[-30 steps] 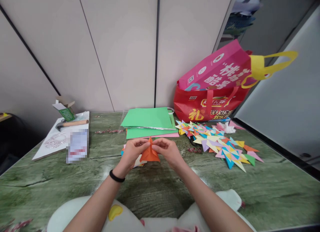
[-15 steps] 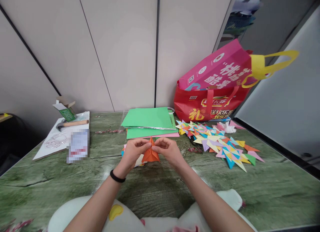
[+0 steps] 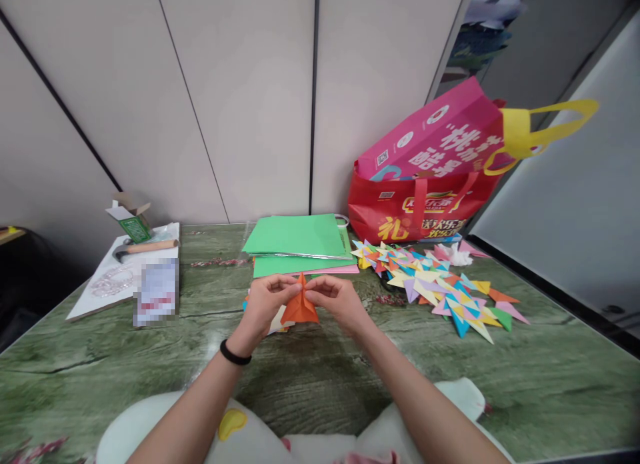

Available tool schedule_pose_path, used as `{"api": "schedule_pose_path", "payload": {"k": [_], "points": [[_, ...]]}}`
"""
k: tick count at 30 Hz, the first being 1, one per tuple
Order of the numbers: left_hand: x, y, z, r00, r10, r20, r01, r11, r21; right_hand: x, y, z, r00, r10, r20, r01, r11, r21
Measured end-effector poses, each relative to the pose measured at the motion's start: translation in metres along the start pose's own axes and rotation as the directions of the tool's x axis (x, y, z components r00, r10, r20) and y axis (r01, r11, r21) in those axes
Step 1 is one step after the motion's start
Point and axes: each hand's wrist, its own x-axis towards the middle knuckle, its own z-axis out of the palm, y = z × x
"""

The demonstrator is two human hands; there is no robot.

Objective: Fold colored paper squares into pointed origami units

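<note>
Pinched between both hands is a folded piece of orange paper, with its narrow tip pointing up and its wider creased end spread below. My left hand grips its left side between thumb and fingers; a black band circles that wrist. On the opposite side my right hand pinches it near the tip. Beneath and behind my left hand lie some coloured paper pieces, mostly hidden. Just beyond the hands rests a stack of green paper sheets, with a pink sheet showing underneath.
Many folded colourful paper pieces lie heaped at the right. Behind them stands a red bag holding a pink bag with a yellow handle. At the left, a hammer and a small green box sit on a white board.
The orange paper has tilted slightly, its lower end shifting a little left. Both hands keep their pinch almost in the same place.
</note>
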Motion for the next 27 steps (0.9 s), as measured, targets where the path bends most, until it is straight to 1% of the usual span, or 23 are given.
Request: {"api": "schedule_pose_path", "payload": {"k": [4, 10, 16, 22, 27], "points": [[-0.0007, 0.0007, 0.0006, 1.0, 0.004, 0.012, -0.004, 1.0, -0.004, 0.0007, 0.0008, -0.0012, 1.0, -0.016, 0.017, 0.016, 1.0, -0.004], [-0.001, 0.0006, 0.0008, 1.0, -0.004, 0.019, 0.004, 1.0, -0.007, 0.001, 0.0017, -0.0015, 1.0, -0.006, -0.003, 0.007, 1.0, 0.011], [0.0004, -0.001, 0.0002, 1.0, 0.003, 0.02, -0.003, 1.0, 0.005, 0.0008, 0.0009, -0.0014, 1.0, -0.016, -0.007, 0.016, 1.0, -0.022], [0.0012, -0.0032, -0.0005, 0.999, 0.01, 0.037, -0.01, 1.0, 0.005, -0.0005, -0.0022, 0.0004, 1.0, -0.016, -0.003, 0.016, 1.0, -0.021], [0.0009, -0.0029, -0.0011, 0.999, 0.007, 0.05, -0.009, 0.999, 0.035, 0.0005, 0.0001, -0.0007, 1.0, -0.017, -0.02, 0.017, 1.0, -0.005]]}}
